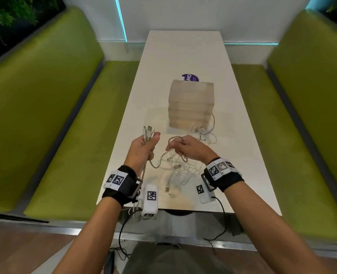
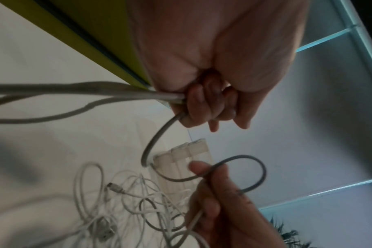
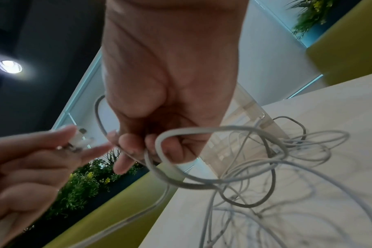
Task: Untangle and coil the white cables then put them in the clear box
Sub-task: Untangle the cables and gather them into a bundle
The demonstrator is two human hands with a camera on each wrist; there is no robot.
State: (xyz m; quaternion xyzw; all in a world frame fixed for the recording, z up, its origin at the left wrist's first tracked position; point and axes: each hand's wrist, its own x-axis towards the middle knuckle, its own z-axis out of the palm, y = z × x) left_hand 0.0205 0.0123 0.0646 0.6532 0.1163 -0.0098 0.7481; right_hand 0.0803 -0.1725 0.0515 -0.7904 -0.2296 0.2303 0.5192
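Loop of white cable point(image 1: 174, 139) sits pinched in the right hand point(image 1: 191, 148), its run leading left to plug ends point(image 1: 148, 132) clenched upright in the left hand point(image 1: 143, 147).

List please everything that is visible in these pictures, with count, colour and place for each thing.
white cable tangle: one heap, exact count unclear, white, on the table's near end between the hands
bundle of cable plug ends: several, white and metallic, sticking up out of the left hand
clear plastic box: one, frosted clear, mid-table beyond the tangle
round purple sticker: one, purple with white letters, on the table behind the box
long white table: one, white, centre
green padded benches: two, green, either side of the table
left hand: grips the plug bundle
right hand: holds a raised cable loop
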